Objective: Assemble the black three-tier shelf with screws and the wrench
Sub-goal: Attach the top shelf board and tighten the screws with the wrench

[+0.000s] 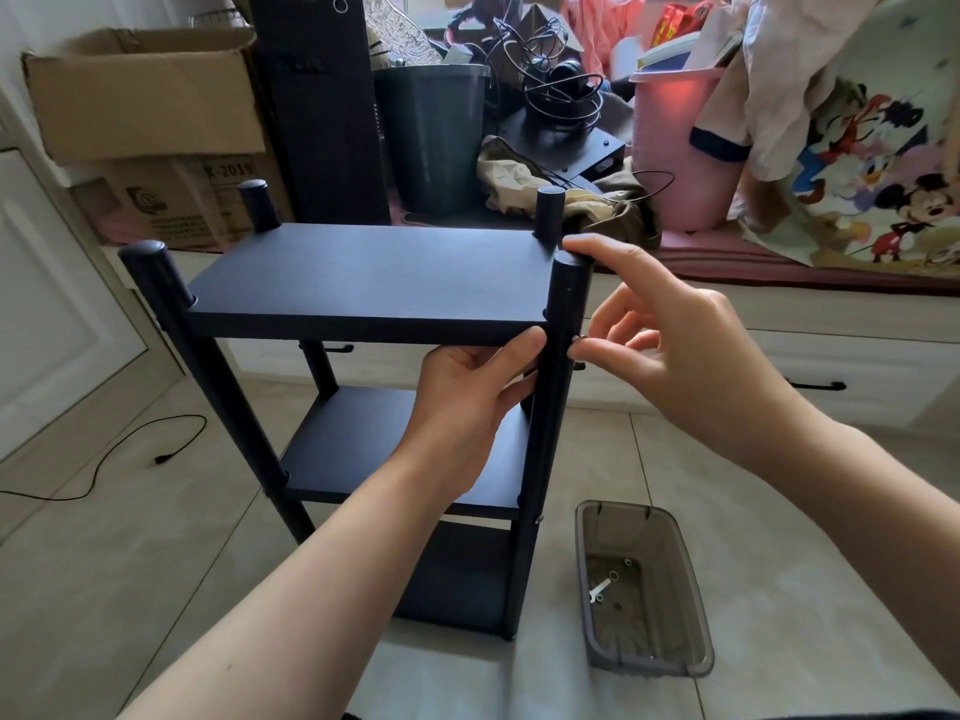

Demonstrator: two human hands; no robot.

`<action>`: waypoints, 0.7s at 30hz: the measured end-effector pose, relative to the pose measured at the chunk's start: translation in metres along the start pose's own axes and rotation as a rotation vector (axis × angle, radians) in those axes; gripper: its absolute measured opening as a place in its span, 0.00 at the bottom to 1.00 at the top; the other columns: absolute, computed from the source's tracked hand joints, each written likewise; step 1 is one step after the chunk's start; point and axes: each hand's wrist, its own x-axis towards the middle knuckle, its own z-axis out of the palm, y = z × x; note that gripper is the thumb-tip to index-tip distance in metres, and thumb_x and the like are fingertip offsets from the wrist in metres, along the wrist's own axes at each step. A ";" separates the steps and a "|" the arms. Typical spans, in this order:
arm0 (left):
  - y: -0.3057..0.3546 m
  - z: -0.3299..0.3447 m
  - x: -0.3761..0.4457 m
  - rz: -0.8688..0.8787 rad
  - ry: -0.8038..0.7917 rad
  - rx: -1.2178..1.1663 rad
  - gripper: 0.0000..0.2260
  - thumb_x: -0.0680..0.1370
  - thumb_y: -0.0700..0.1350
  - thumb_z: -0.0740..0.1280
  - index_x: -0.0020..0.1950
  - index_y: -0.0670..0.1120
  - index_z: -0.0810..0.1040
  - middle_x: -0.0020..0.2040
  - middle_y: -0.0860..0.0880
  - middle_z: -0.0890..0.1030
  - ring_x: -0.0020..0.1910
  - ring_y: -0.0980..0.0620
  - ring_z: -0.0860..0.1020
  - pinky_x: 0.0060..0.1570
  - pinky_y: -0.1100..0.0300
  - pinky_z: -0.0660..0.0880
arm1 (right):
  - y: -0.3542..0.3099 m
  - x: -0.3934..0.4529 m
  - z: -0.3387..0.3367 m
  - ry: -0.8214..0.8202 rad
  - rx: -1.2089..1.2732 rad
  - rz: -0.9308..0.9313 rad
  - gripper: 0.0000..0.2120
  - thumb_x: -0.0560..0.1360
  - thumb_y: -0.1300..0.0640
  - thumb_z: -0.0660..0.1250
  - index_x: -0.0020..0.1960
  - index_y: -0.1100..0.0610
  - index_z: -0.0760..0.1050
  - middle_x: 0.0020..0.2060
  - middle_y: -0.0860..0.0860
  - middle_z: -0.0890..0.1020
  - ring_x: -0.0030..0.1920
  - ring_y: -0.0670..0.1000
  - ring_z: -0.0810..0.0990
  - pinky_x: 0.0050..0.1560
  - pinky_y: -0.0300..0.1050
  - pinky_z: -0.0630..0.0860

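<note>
Shelf [363, 275], matte black with three boards and four posts, gripped by left hand [467, 387]; right hand [675, 350] pinches one screw [576, 339].

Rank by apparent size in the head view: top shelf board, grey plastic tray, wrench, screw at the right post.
1. top shelf board
2. grey plastic tray, nearer the camera, yet looks smaller
3. wrench
4. screw, pinched by right hand

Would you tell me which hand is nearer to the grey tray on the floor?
Left, narrowly. The left hand grips the shelf's front right post up and left of the tray; the right hand pinches a screw higher on that post, above it.
</note>
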 end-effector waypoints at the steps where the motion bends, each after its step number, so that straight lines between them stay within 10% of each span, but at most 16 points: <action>1: 0.000 0.000 0.000 -0.003 0.000 -0.002 0.10 0.73 0.49 0.73 0.51 0.48 0.88 0.55 0.44 0.86 0.58 0.47 0.83 0.56 0.58 0.80 | 0.001 0.000 0.000 0.001 -0.001 -0.002 0.34 0.73 0.56 0.74 0.74 0.42 0.65 0.38 0.45 0.79 0.40 0.44 0.79 0.45 0.32 0.76; 10: 0.002 -0.006 -0.004 -0.002 -0.044 -0.005 0.10 0.74 0.48 0.72 0.53 0.48 0.87 0.57 0.44 0.85 0.60 0.46 0.83 0.56 0.58 0.79 | 0.009 0.005 0.000 -0.109 0.215 0.089 0.32 0.71 0.51 0.73 0.68 0.29 0.64 0.43 0.44 0.79 0.41 0.49 0.82 0.47 0.44 0.79; 21: 0.004 -0.013 -0.006 -0.011 -0.060 0.009 0.14 0.74 0.46 0.71 0.58 0.42 0.83 0.57 0.43 0.85 0.59 0.45 0.83 0.55 0.56 0.80 | 0.003 0.007 -0.008 -0.164 0.413 0.051 0.31 0.73 0.67 0.72 0.70 0.44 0.70 0.44 0.52 0.80 0.46 0.48 0.83 0.57 0.43 0.79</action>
